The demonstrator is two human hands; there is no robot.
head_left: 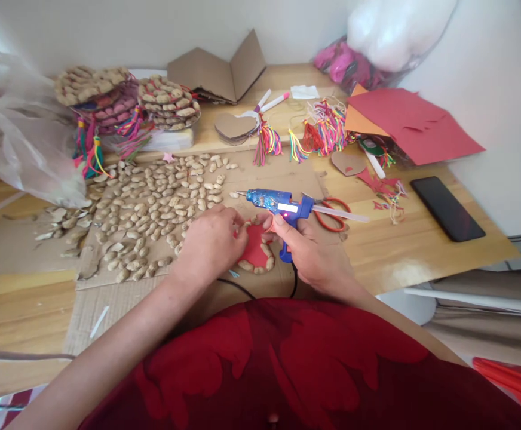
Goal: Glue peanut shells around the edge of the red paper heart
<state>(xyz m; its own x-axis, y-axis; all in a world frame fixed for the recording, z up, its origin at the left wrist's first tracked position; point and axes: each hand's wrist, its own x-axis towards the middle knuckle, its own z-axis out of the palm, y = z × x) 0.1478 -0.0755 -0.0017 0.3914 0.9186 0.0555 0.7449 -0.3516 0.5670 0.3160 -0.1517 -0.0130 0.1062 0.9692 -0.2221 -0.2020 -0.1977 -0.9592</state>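
Observation:
My right hand point(321, 254) is wrapped round a blue hot glue gun point(267, 198), its nozzle pointing left and a clear glue stick point(343, 213) jutting from its back. Below the gun lies a red shape point(254, 248) edged with a row of peanuts point(264, 263). Fingertips of the right hand also reach this edge. At the left side of the red shape, my left hand point(213, 242) has its fingers curled and pressed together; whatever they pinch is hidden. Many loose peanuts point(148, 209) spread over the cardboard left of that hand.
Behind are stacked peanut-covered pieces point(168, 101) with tassels, cardboard hearts point(236, 127), folded cardboard point(218, 65) and colourful tassels point(325, 125). Orange-handled scissors point(332, 222) lie behind the right hand. Red paper point(415, 122) and a phone point(447, 208) are at right; a plastic bag point(18, 125) at left.

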